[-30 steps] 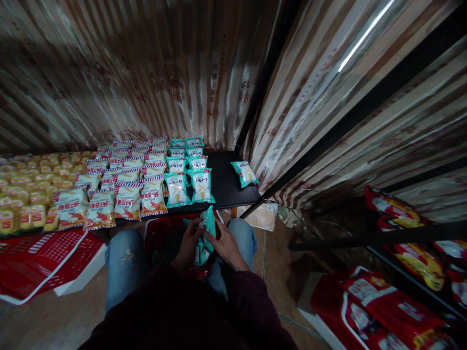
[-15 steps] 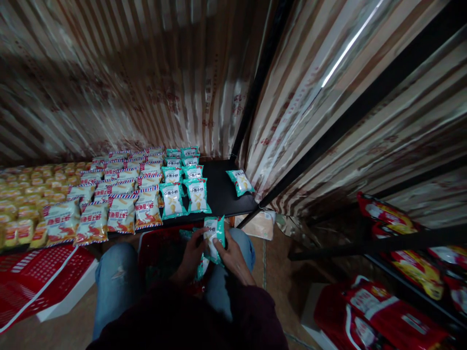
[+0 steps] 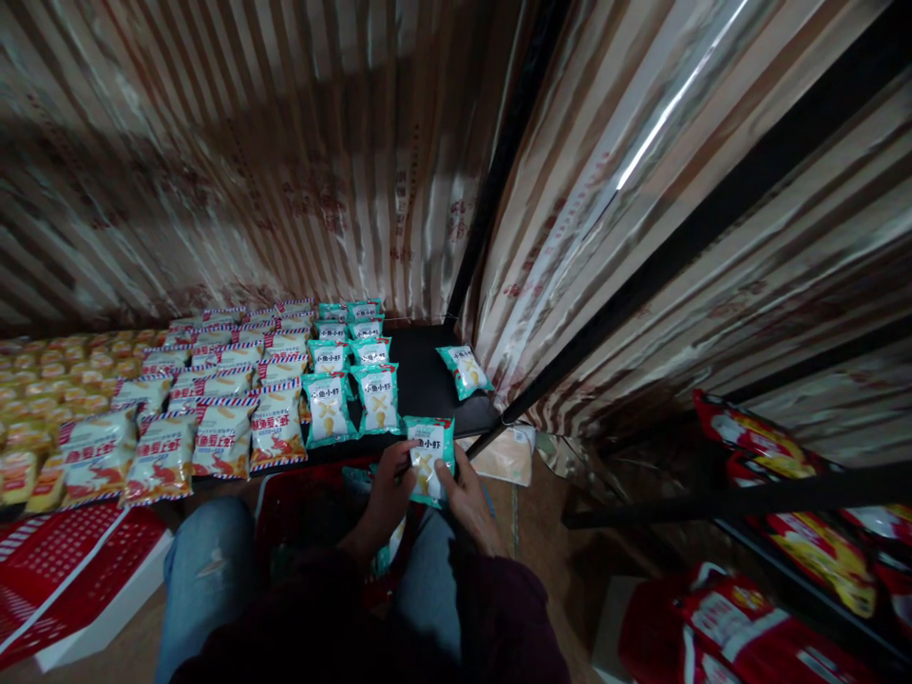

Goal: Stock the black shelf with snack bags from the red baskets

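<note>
Between both my hands is a teal and white snack bag [image 3: 431, 454], its printed front facing me, held above my lap at the shelf's front edge. My left hand [image 3: 389, 489] grips its left side, fingers curled against it. On the right side my right hand [image 3: 466, 494] pinches it, thumb across the front. Just beyond stand two columns of matching teal bags [image 3: 377, 397] on the black shelf [image 3: 420, 366]. A single teal bag [image 3: 465, 370] lies tilted at the shelf's right end. Below my hands, a dark red basket [image 3: 275, 518] holds more teal packaging, mostly in shadow.
Left of the teal bags sit rows of striped-edge snack bags [image 3: 224, 437] and small yellow packs [image 3: 64, 399]. A red basket [image 3: 85, 570] stands at lower left. Black metal posts [image 3: 570, 351] cross at right, near red and yellow bags [image 3: 798, 513]. Striped sheeting [image 3: 285, 142] hangs behind.
Both hands have raised the teal bag slightly toward the shelf edge and turned it more upright, so its front shows more fully. The view has shifted a little.
</note>
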{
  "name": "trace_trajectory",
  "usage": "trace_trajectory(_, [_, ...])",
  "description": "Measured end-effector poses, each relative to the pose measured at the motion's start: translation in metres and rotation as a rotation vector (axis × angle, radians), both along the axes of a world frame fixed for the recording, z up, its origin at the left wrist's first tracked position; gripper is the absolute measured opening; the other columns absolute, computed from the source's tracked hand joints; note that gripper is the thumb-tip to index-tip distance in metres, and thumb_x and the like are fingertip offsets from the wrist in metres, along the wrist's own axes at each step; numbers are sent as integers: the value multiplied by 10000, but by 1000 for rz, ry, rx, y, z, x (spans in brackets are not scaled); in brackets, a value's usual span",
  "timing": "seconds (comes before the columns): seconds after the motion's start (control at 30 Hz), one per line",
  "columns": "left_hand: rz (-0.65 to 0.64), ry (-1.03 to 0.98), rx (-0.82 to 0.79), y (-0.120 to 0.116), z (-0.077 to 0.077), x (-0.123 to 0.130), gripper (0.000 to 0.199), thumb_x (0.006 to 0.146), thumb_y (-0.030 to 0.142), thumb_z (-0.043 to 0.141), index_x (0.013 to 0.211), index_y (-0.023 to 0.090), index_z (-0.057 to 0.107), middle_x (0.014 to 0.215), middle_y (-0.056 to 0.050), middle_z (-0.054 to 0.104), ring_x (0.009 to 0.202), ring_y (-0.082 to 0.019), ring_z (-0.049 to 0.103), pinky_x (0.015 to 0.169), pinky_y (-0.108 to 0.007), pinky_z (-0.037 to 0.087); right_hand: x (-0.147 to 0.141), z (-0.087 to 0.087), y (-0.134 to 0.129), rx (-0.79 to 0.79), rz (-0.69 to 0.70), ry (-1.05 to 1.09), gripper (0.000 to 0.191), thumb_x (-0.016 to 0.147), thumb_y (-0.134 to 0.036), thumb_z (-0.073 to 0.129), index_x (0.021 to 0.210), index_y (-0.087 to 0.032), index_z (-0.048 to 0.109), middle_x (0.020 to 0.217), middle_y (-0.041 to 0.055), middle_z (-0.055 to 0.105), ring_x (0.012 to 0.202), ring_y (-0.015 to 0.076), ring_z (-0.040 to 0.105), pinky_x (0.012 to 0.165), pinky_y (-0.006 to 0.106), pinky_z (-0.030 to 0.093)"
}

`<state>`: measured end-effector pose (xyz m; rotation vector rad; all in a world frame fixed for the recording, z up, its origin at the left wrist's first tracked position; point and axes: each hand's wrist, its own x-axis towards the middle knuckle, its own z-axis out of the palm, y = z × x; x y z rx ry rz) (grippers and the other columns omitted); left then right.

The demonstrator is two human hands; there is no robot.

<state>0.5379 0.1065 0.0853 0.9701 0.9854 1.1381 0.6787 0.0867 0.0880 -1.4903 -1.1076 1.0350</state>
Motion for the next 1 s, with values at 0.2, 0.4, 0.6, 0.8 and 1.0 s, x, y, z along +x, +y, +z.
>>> trace_trajectory(0.2, [0, 121, 170, 22, 0, 13, 367, 746, 226, 573, 1111, 201, 598, 1182, -115, 572, 1086, -249, 566, 961, -426, 455, 13, -11, 24, -44, -55, 150, 681, 789, -528, 558, 1368, -191, 437, 1218, 119, 631, 1021, 273, 645, 828, 417, 551])
trace_trajectory(0.4, [12, 201, 219, 40, -2, 21, 380, 764, 212, 545, 1141, 202, 594, 1224, -115, 563, 1128, -252, 535, 1006, -436, 414, 17, -13, 44, -16, -84, 158, 665, 780, -541, 567, 1339, -194, 472, 1133, 105, 673, 939, 263, 663, 792, 398, 559])
trace_trajectory(0.6, [59, 233, 274, 57, 4, 28, 368, 747, 202, 557, 1110, 209, 621, 1254, -113, 555, 1187, -261, 500, 1070, -439, 350, 25, -11, 66, -35, -35, 32, 591, 820, -534, 498, 1309, -202, 503, 1164, 93, 665, 1004, 256, 644, 861, 411, 534])
trace_trajectory(0.8, [74, 265, 256, 78, 9, 37, 418, 720, 179, 563, 1134, 207, 612, 1307, -111, 536, 1253, -272, 453, 1123, -439, 278, 31, -12, 96, -3, -53, -75, 577, 830, -502, 473, 1318, -194, 495, 1193, 85, 656, 1024, 241, 632, 909, 403, 504])
trace_trajectory(1.0, [116, 303, 192, 97, 11, 48, 495, 682, 160, 577, 1176, 186, 595, 1371, -124, 501, 1316, -293, 402, 1162, -423, 203, 22, 3, 115, -10, -63, -76, 582, 870, -544, 407, 1333, -199, 478, 1228, 84, 633, 1096, 234, 597, 966, 389, 462])
